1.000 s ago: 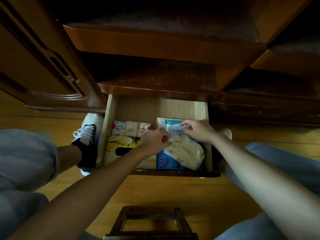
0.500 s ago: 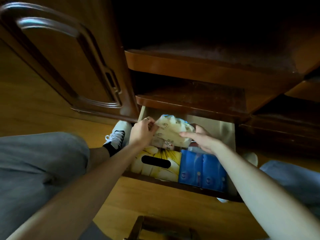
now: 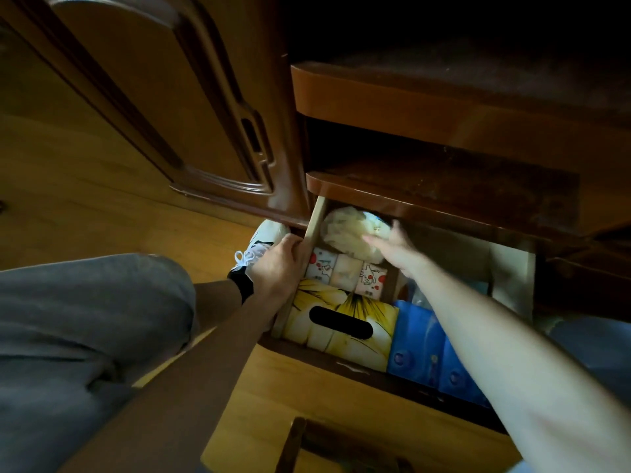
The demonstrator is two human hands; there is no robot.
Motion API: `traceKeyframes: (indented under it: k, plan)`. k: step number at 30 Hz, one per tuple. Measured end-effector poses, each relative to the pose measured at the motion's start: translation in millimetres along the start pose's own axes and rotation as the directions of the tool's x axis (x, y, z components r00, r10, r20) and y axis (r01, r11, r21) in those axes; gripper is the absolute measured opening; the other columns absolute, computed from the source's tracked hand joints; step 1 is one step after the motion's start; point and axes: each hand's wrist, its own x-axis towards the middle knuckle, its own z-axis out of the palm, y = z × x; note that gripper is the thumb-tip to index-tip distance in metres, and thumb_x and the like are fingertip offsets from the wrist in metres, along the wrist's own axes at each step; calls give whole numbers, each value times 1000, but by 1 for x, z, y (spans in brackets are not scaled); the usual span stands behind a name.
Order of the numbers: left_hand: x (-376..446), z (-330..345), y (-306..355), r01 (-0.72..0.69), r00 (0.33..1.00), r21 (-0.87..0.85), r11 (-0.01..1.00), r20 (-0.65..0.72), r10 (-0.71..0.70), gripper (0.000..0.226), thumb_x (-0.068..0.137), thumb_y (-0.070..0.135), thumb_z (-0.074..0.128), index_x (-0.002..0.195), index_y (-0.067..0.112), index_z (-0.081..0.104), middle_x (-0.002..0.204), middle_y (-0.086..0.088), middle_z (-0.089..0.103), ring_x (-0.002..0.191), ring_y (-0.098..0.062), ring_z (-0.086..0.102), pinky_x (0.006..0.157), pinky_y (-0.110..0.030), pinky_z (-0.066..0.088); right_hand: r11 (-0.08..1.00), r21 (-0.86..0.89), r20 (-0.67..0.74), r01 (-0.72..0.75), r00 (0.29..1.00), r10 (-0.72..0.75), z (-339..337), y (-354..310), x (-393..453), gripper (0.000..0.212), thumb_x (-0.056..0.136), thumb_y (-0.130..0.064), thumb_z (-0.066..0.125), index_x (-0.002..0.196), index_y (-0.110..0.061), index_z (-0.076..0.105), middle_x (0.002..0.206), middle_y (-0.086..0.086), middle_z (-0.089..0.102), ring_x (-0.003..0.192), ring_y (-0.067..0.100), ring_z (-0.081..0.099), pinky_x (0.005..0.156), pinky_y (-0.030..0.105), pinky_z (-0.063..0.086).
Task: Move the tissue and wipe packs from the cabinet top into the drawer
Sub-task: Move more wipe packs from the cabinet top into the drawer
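Head view: the wipe pack (image 3: 351,230) lies at the back left of the open drawer (image 3: 316,220), partly under the shelf (image 3: 444,189) above, resting over the rear edge of three small tissue packs (image 3: 345,274). It looks soft and crumpled, a thin plastic wrapper with slack contents; judged light, pliable and somewhat slippery, not fragile. It should deform under pressure, so a flat push on the broad face or a pinch at the sealed end would serve better than a squeeze at the middle.

The right hand (image 3: 392,247) rests on the pack's near right side, fingers extended and fairly flat against the wrapper, pressing rather than gripping. The left hand (image 3: 280,264) holds the drawer's left wall, fingers curled over its top edge.

In front of the small packs sits a yellow tissue box (image 3: 345,322) with a dark slot; to its right lie blue packs (image 3: 430,349), partly covered by the right forearm. The right rear of the drawer is dim and its contents cannot be made out.

Outward: a cabinet door (image 3: 164,97) at the left, a shoe (image 3: 263,240) beside the drawer, a grey trouser leg (image 3: 85,319), and a wooden stool (image 3: 341,448) below, on a wood floor (image 3: 85,199)
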Motion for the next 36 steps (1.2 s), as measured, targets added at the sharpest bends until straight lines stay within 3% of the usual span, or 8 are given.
traceKeyframes:
  k: [5, 7, 9, 11, 17, 21, 28, 36]
  plan:
    - [-2, -4, 5, -27, 1000, -57, 998, -6, 27, 45, 94, 56, 31, 94, 24, 63, 91, 5, 63, 83, -19, 60, 70, -33, 44, 922, -378, 21, 84, 996, -82, 27, -3, 12, 101, 96, -48, 64, 162, -27, -11, 171, 13, -11, 156, 40, -2, 120, 64, 8]
    - [-2, -6, 6, -19, 1000, -49, 999, 6, 20, 47, 93, 57, 31, 94, 24, 64, 93, 2, 64, 84, -21, 60, 72, -36, 46, 895, -437, -85, 87, 987, -138, 31, -1, 10, 100, 93, -49, 69, 162, -32, -1, 171, 15, -8, 154, 42, 13, 116, 61, 28]
    - [-1, -5, 7, -3, 1000, -26, 1000, 4, 4, 38, 99, 50, 37, 91, 23, 62, 91, 2, 63, 84, -24, 60, 71, -37, 46, 867, -476, -109, 151, 967, -229, 31, 0, 10, 86, 93, -46, 69, 161, -35, 16, 169, 17, 13, 125, 37, 57, 81, 41, 59]
    - [0, -4, 9, 17, 1000, 2, 1000, -8, -17, 33, 101, 46, 41, 87, 24, 61, 90, 1, 63, 84, -26, 60, 69, -38, 45, 848, -483, -20, 217, 966, -259, 32, 0, 11, 71, 98, -43, 65, 158, -31, 31, 157, 12, 40, 90, 22, 64, 53, 28, 51]
    - [-3, -6, 13, 16, 1000, -10, 1000, -10, -16, 37, 103, 43, 42, 95, 17, 67, 94, -2, 65, 84, -26, 61, 73, -41, 49, 845, -474, 111, 248, 969, -222, 20, -3, 7, 51, 103, -50, 47, 150, -29, 49, 166, 2, 30, 139, 31, 45, 103, 43, 44]
    - [-2, -12, 15, 13, 1000, 57, 998, 27, -14, 38, 103, 44, 39, 98, 17, 66, 93, -1, 66, 79, -24, 60, 65, -34, 42, 861, -432, -17, 270, 952, -307, 11, -10, -11, 48, 100, -42, 47, 148, -41, 49, 171, -8, 13, 134, 23, 50, 79, 32, 56]
    - [-5, -38, 60, -79, 995, 252, 965, 75, 62, 33, 99, 35, 47, 128, 21, 52, 115, -10, 64, 100, -35, 64, 67, -37, 41, 855, -450, 69, 258, 965, -254, -38, -13, -98, 52, 100, -20, 58, 150, -25, 47, 149, 8, 52, 128, 29, 56, 106, 47, 49]
    - [-59, -159, 199, -548, 780, 334, 767, -127, 613, 29, 94, 38, 53, 121, 37, 64, 110, 9, 71, 90, -17, 70, 67, -29, 51, 697, -495, -101, 520, 762, -640, -157, -80, -270, 23, 100, -30, 60, 117, -41, 71, 110, -25, 71, 97, -6, 66, 91, 29, 55]
